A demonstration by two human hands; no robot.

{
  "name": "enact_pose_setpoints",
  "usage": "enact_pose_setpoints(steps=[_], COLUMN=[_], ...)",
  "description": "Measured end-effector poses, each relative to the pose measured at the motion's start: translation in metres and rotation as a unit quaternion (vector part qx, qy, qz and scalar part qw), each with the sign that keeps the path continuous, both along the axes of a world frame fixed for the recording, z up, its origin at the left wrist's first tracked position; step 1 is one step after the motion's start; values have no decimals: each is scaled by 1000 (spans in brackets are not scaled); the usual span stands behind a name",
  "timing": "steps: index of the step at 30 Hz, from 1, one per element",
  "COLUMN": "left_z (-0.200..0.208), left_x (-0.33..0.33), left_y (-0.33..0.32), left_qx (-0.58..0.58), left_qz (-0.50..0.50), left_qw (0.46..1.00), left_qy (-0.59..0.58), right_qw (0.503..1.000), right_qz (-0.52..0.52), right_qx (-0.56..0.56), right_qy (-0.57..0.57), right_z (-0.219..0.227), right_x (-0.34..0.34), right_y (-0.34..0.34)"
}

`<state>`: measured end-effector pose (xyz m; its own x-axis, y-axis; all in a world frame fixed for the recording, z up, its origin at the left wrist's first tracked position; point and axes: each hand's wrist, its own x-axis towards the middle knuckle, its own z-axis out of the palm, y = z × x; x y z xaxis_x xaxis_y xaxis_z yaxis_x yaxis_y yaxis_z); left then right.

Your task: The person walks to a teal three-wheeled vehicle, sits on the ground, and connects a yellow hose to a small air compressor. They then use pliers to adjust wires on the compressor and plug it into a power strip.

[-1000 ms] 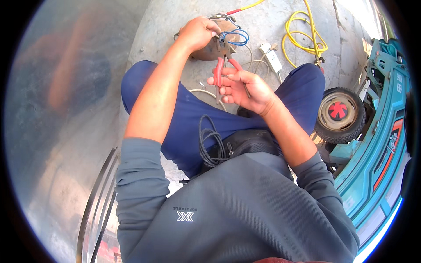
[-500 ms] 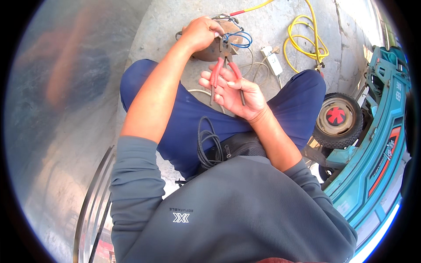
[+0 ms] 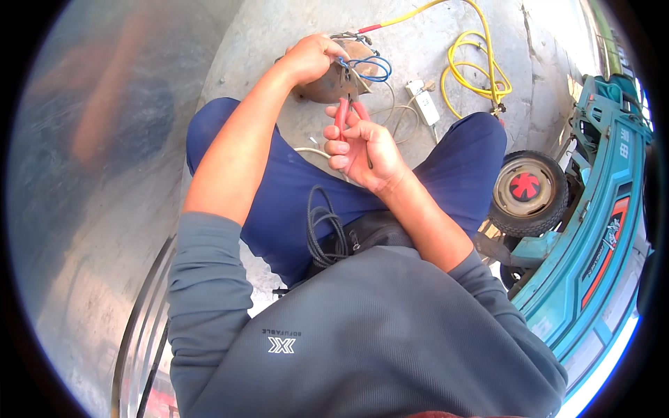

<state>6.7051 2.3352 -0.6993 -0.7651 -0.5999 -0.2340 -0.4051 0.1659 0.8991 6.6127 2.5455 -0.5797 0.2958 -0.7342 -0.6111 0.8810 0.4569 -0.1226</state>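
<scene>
My right hand (image 3: 369, 152) is closed around the red handles of a pair of pliers (image 3: 341, 117), which point away from me. Their jaws reach in among wires on a rusty, rounded metal body (image 3: 326, 91) on the ground. At its upper left, my left hand (image 3: 311, 60) is closed, its thumb and fingertips pinching at the wires. A loop of blue wire (image 3: 377, 69) sticks out to the right of those fingertips. The exact wire in the pinch and what lies between the jaws are hard to make out.
A white power strip (image 3: 424, 102) lies on the concrete right of the metal body, near a coiled yellow hose (image 3: 456, 68). A teal vehicle (image 3: 592, 230) with a wheel (image 3: 527, 193) stands at the right. A shiny metal sheet (image 3: 104, 174) fills the left side.
My right fingers have curled in and drawn the pliers' handles closer together. My left hand remains at the wires. The view has shifted slightly.
</scene>
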Motion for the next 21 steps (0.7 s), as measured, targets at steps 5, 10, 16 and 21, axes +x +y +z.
enact_pose_setpoints(steps=[5,10,16,21], left_z=[17,20,13,17], left_x=[1,-6,-9,-11], left_y=[-6,1,-6,-7], left_qx=[32,48,58,65], left_qz=[-43,-7,-28,-32], left_qw=[998,999,998,997], left_qy=[31,16,6,3], right_qw=[989,988,994,988], right_qz=[52,91,85,97], right_qx=[62,12,9,12], right_qy=[127,124,73,120], right_z=[19,15,26,13], right_x=[8,2,2,1], right_y=[-5,-3,-8,-2])
